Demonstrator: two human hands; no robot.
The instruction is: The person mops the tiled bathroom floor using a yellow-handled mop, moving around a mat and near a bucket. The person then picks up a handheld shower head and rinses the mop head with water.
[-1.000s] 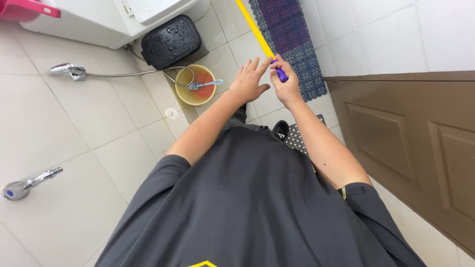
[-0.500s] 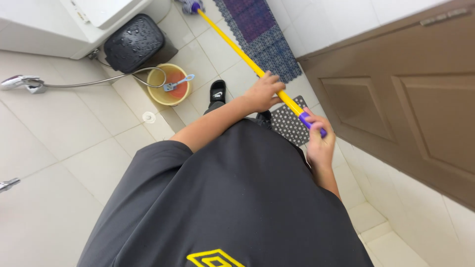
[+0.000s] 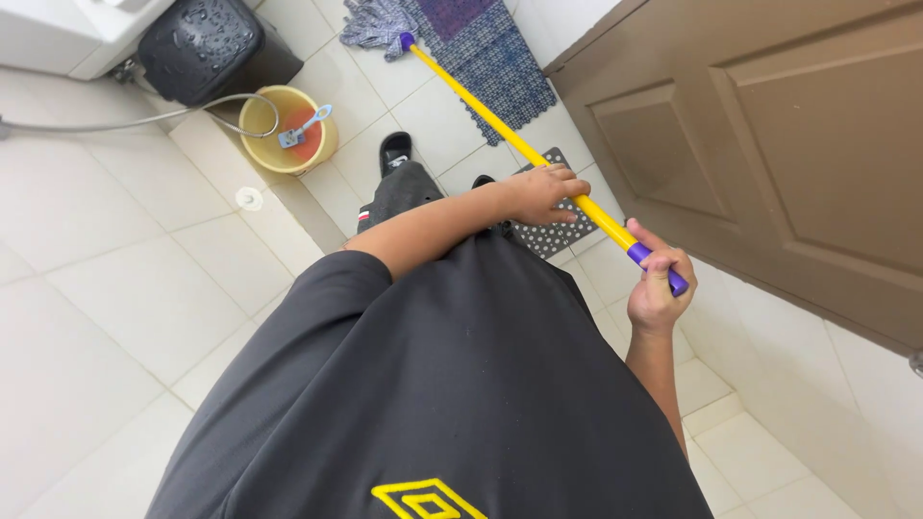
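A yellow mop handle [image 3: 500,130] with a purple end grip [image 3: 654,267] and a grey mop head [image 3: 375,24] is seen. A yellow bucket [image 3: 286,130] with an orange-red inside is shown beside a black bin [image 3: 207,43]. The mat [image 3: 490,48] is woven in blue and purple. The door [image 3: 769,144] is brown, the floor tiles [image 3: 106,288] white.

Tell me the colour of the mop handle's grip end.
Purple, on the mop's yellow shaft, held in the right hand; head view.
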